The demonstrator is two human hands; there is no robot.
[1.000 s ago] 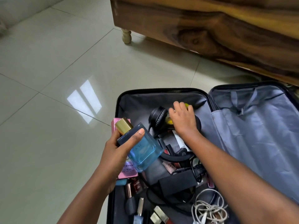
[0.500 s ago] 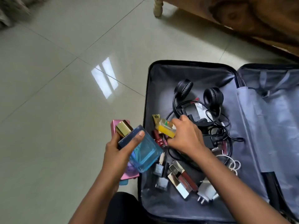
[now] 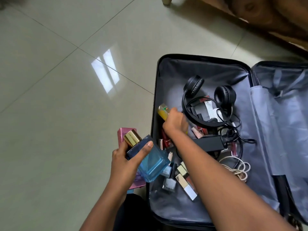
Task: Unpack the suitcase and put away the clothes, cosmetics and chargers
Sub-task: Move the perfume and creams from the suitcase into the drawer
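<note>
Over the open black suitcase [image 3: 156,90], the cosmetics are being gathered.
Right hand [image 3: 175,121] fingers grip a small yellow bottle [image 3: 163,111]; left hand [image 3: 126,161] fingers clasp a blue glass perfume bottle [image 3: 150,161]; both likely need setting aside next.

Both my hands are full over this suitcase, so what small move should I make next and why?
Probably lift the right hand with the yellow bottle out of the suitcase and set it down, since the left hand already grips the blue perfume bottle and pink box.
</note>
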